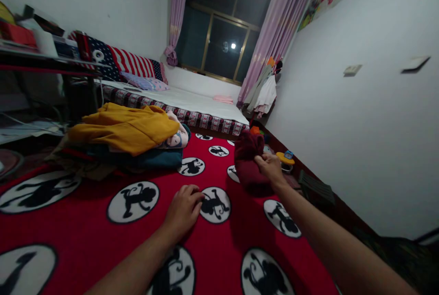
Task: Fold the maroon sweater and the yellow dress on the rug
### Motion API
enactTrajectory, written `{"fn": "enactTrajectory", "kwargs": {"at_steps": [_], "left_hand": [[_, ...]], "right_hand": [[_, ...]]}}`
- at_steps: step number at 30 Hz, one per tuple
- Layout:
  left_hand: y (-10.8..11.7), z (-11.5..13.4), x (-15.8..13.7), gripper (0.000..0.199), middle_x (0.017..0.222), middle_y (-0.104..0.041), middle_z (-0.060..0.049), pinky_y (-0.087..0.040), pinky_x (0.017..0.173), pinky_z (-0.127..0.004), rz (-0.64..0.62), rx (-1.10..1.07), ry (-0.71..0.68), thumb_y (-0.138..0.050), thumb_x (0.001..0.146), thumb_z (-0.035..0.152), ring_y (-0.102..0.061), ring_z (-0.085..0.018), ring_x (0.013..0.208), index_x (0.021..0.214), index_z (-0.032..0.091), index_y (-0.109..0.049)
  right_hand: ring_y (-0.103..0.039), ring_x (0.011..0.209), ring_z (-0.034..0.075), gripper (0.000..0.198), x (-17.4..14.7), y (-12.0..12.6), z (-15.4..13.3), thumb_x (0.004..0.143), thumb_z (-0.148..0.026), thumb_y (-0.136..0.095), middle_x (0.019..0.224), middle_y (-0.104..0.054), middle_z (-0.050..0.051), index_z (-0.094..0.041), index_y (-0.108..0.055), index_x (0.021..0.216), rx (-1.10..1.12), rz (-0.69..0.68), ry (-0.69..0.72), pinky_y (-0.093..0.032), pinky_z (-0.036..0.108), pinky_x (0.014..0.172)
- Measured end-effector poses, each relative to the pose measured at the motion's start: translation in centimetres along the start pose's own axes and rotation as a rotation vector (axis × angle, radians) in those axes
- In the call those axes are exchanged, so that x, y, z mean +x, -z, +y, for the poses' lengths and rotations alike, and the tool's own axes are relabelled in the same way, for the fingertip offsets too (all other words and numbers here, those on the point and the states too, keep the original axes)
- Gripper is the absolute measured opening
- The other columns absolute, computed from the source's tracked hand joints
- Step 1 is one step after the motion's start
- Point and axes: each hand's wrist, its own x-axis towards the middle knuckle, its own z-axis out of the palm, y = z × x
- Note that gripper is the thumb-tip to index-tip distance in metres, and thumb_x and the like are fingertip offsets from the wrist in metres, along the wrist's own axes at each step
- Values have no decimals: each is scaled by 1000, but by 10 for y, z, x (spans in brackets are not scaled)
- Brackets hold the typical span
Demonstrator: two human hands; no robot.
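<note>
In our right hand (270, 169) we grip a maroon bundle (249, 174), its far side hidden. Our released left hand (183, 209) is at the red blanket (91, 251), piled clothes (128, 126) beyond.

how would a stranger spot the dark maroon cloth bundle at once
Find the bright red blanket with a black-and-white monkey print, spread across the foreground. Toward its far right side, the person's bare right hand grips the folded maroon cloth bundle. Unlike the mustard-yellow garment lying at left, this one is dark wine-red and held.
</note>
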Motion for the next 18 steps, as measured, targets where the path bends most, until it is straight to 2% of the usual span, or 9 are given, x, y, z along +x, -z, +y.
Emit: {"fn": "enactTrajectory", "kwargs": {"at_steps": [3,6,8,11,14,18], "left_hand": [[-2,3,-1,24,112,-60,-6,-43,92,-38,-24,-33,-23,-52,84,14,-52,-23,107,97,23,-69],[-2,1,0,23,113,-60,-6,-42,92,-39,-35,-61,-1,-52,84,15,-52,-23,107,96,24,-69],[-2,-1,0,23,114,-59,-6,-42,92,-39,-43,-74,17,-52,84,16,-52,-23,107,96,24,-69],[-3,-1,0,23,115,-59,-5,-42,92,-40,-50,-85,44,-53,83,15,-51,-24,108,97,26,-69],[-3,0,0,23,115,-59,-6,-42,91,-41,-53,-89,47,-53,83,16,-51,-25,108,97,26,-69],[-1,2,1,23,114,-59,-6,-42,92,-42,-53,-81,45,-53,83,15,-51,-24,107,97,25,-69]], "right_hand": [[-62,79,22,34,67,-12,-6,80,-40,-46,82,-68,11,-16,-69,73,-245,-23,-65,-43,28,68],[-58,109,27,42,97,-43,-3,87,-43,-41,120,-62,15,-19,-73,100,-318,-169,-49,-43,34,88],[-44,128,31,50,91,-72,5,91,-51,-34,143,-44,14,-25,-65,120,-308,-252,-69,-35,45,100],[-20,142,34,66,60,-115,21,91,-65,-26,155,-22,15,-26,-42,142,-312,-349,-135,-20,59,107],[-11,144,32,74,31,-137,31,89,-67,-30,156,-22,13,-23,-32,147,-360,-279,-45,-10,58,110],[-13,144,29,71,19,-137,24,88,-66,-36,156,-23,11,-26,-31,147,-387,-201,148,-7,57,111]]}}
